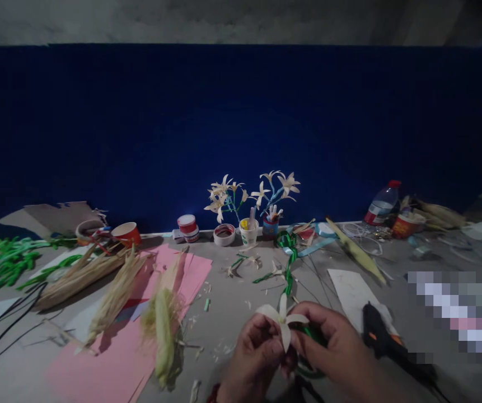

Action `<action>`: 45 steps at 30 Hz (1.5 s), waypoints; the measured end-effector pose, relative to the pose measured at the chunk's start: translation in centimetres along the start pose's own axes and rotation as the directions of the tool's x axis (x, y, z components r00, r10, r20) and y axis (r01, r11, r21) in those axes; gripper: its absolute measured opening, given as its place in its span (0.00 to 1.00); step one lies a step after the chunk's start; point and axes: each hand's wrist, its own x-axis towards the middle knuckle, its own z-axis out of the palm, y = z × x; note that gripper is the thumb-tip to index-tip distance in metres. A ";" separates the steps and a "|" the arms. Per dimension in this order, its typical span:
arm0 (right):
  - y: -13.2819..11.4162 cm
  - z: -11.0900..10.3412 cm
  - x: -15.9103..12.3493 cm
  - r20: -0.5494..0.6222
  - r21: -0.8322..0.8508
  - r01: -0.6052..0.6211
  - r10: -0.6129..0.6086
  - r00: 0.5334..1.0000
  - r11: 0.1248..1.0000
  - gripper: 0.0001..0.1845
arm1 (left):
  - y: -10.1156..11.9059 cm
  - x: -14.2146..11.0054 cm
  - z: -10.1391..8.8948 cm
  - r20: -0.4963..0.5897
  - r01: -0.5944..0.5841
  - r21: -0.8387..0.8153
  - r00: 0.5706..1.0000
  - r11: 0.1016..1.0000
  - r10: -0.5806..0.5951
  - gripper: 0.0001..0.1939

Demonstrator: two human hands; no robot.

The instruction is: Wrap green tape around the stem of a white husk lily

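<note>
Near the front of the table I hold a cream-white artificial flower (282, 320) with narrow pointed petals, facing up. My left hand (260, 352) pinches it from the left, fingers closed below the petals. My right hand (328, 338) closes around it from the other side, thumb against the lower petal. A shiny green ribbon (290, 274) runs from the table down to my hands, and some of it shows by my right fingers. The stem is hidden behind my hands. Just beyond them lie small flower pieces with green stems (272, 274).
Corn husks (115, 296) and pink paper (98, 364) cover the left side. A black glue gun (381, 333) rests on white paper (352, 291) at right. Along the back stand finished flowers (221, 196), a white cup (249, 232), small pots and a plastic bottle (383, 204).
</note>
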 end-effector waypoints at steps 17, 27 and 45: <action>0.0 -0.3 0.3 0.084 -0.052 0.042 -0.038 0.996 0.998 0.13 | -0.3 0.2 0.4 -0.048 -0.021 -0.006 0.999 1.000 0.021 0.09; -0.5 -0.2 0.1 -0.106 -0.184 0.058 -0.079 0.991 0.981 0.10 | -0.2 0.1 0.2 -0.040 -0.026 0.043 0.999 0.999 0.028 0.12; 0.3 -0.2 0.2 -0.121 0.013 0.079 -0.077 0.990 0.997 0.21 | -0.4 0.1 1.3 -0.158 -0.006 0.095 0.987 0.995 0.021 0.13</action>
